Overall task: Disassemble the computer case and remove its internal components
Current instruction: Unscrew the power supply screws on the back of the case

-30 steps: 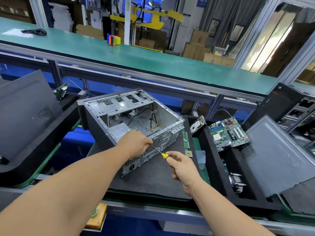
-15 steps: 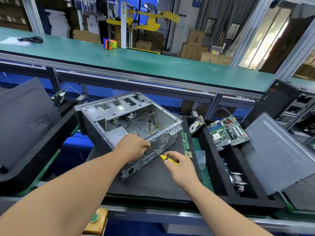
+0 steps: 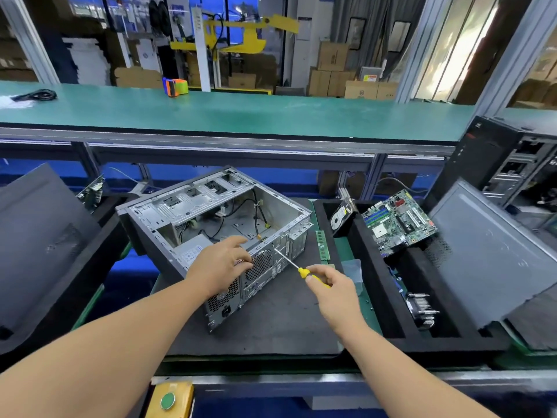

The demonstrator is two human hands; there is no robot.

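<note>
An open grey computer case [image 3: 193,206] lies on its side on a dark foam mat [image 3: 271,327], its rear panel facing me. Loose cables and a power supply [image 3: 190,253] remain inside. My left hand [image 3: 220,263] rests on the top edge of the rear panel, fingers curled over the fan grille. My right hand [image 3: 328,285] pinches a yellow-handled screwdriver [image 3: 297,267], whose tip touches the rear panel near its upper edge. A motherboard [image 3: 398,221], a hard drive [image 3: 340,217] and a heatsink [image 3: 422,309] sit in the black foam tray [image 3: 376,297] at right.
A RAM stick [image 3: 322,245] lies on the green strip beside the mat. Grey side panels lean at the left [image 3: 36,242] and right [image 3: 494,254]. Another black case [image 3: 506,158] stands at far right. A green conveyor table [image 3: 241,113] runs behind. A yellow button box [image 3: 168,399] sits at the front edge.
The screwdriver tip has shifted right along the rear panel, and my right hand has moved right with it. My left hand's fingers have spread further over the panel's top edge.
</note>
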